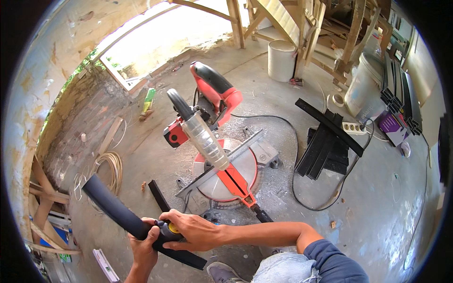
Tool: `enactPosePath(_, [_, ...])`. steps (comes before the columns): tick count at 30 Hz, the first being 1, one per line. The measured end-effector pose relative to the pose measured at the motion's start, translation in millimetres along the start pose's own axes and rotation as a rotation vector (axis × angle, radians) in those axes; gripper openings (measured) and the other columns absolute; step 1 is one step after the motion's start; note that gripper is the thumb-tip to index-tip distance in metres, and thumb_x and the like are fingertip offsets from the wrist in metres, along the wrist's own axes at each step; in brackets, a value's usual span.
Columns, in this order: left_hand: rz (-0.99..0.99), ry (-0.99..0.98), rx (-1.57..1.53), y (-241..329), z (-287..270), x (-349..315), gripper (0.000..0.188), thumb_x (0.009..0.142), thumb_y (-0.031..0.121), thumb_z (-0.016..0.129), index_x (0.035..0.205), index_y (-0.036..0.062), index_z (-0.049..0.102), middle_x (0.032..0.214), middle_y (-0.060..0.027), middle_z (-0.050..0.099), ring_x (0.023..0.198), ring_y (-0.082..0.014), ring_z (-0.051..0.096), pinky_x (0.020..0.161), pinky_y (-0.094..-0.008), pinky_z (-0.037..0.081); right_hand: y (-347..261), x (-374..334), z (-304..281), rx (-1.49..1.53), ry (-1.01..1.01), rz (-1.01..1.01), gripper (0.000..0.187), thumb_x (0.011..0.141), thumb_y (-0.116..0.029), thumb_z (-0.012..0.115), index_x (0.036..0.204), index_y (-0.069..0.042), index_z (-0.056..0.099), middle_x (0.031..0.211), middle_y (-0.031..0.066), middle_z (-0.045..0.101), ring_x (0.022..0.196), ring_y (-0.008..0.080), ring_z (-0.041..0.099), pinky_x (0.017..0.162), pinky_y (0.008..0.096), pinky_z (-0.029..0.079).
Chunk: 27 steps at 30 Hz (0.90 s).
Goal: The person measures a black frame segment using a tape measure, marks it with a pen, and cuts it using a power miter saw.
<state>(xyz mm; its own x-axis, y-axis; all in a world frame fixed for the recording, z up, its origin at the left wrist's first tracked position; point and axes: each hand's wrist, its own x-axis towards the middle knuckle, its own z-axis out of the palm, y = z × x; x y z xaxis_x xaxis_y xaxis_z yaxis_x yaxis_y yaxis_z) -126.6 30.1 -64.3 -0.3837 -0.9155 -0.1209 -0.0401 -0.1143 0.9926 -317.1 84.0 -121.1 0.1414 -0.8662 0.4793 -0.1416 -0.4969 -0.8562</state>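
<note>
A red mitre saw (pixel 206 141) stands central. Stacked black strips (pixel 317 154) at three o'clock look done; the black profile (pixel 115 212) at eight, seemingly unfinished, is gripped by the left hand (pixel 145 249), the right hand (pixel 199 231) clasping a yellow-marked tool (pixel 173 228) against it.

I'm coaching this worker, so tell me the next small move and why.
Perhaps draw a little tape along the black strip: the left hand grips the strip, the right hand holds what looks like a tape measure close to it, and no drawn-out tape is visible.
</note>
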Motion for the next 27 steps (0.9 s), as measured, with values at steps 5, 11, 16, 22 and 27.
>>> enactPosePath(5, [-0.005,0.039,-0.109,4,5,10,0.019,0.087,0.001,0.074,0.096,0.0027,0.058,0.086,-0.0072,0.061,0.074,-0.0177,0.064,0.065,-0.0332,0.055,16,-35,-3,-0.045,-0.014,0.113,0.071,0.090,-0.038,0.071,0.142,-0.005,0.036,0.114,0.0249,0.056,0.103,0.0439,0.061,0.088,0.0486,0.049])
enactPosePath(11, [0.069,0.392,-0.265,11,-42,25,0.017,0.090,0.003,0.072,0.100,0.0059,0.059,0.083,-0.0051,0.060,0.067,-0.0178,0.062,0.063,-0.0363,0.056,57,-155,-16,-0.126,-0.236,0.587,0.060,0.100,-0.033,0.057,0.150,-0.014,0.030,0.130,0.0299,0.048,0.120,0.0471,0.052,0.101,0.0504,0.045])
enactPosePath(16, [0.016,0.392,-0.445,9,-69,27,0.032,0.093,0.036,0.070,0.100,0.0072,0.060,0.080,-0.0040,0.060,0.066,-0.0187,0.060,0.062,-0.0371,0.053,51,-234,-10,0.070,-0.252,0.692,0.052,0.102,-0.034,0.054,0.145,-0.009,0.039,0.135,0.0281,0.050,0.129,0.0431,0.049,0.107,0.0464,0.040])
enactPosePath(22, [-0.126,0.233,-0.657,-10,-36,43,0.077,0.083,0.084,0.048,0.092,0.0081,0.059,0.070,-0.0101,0.059,0.062,-0.0274,0.060,0.062,-0.0445,0.051,37,-205,-12,0.092,-0.070,0.684,0.053,0.098,-0.032,0.059,0.140,-0.003,0.045,0.126,0.0233,0.060,0.121,0.0374,0.058,0.104,0.0411,0.043])
enactPosePath(27, [-0.083,0.186,-0.605,-12,-24,39,0.076,0.084,0.084,0.046,0.093,0.0089,0.057,0.073,-0.0111,0.060,0.064,-0.0283,0.061,0.064,-0.0446,0.053,8,-138,-7,0.142,-0.123,0.606,0.049,0.097,-0.028,0.060,0.138,-0.003,0.048,0.124,0.0242,0.059,0.118,0.0350,0.059,0.101,0.0405,0.044])
